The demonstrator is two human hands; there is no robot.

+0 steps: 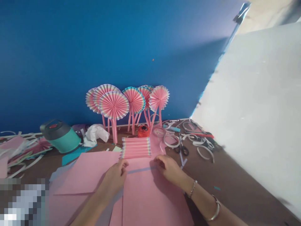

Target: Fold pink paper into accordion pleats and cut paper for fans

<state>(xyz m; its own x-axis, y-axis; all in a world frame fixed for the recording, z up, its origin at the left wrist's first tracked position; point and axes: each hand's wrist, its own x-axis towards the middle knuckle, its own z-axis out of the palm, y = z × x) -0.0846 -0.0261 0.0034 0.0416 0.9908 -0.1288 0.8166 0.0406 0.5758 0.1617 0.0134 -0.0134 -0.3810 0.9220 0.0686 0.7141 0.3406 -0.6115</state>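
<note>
A pink paper sheet (150, 191) lies in front of me on the brown floor, its far part pleated into accordion folds (136, 147) with rainbow edges. My left hand (115, 177) pinches the sheet's left side at the newest fold. My right hand (168, 169), with bracelets on its wrist, pinches the right side of the same fold. Both hands have fingers pressed together on the paper.
Several finished pink paper fans on sticks (128, 102) lean against the blue wall (94, 47). A green jug (61, 135), an orange thread spool (143, 131), scissors (182, 148), tape rolls (171, 140) and paper scraps lie around. More pink sheets (87, 172) lie left; a white board (258, 110) stands right.
</note>
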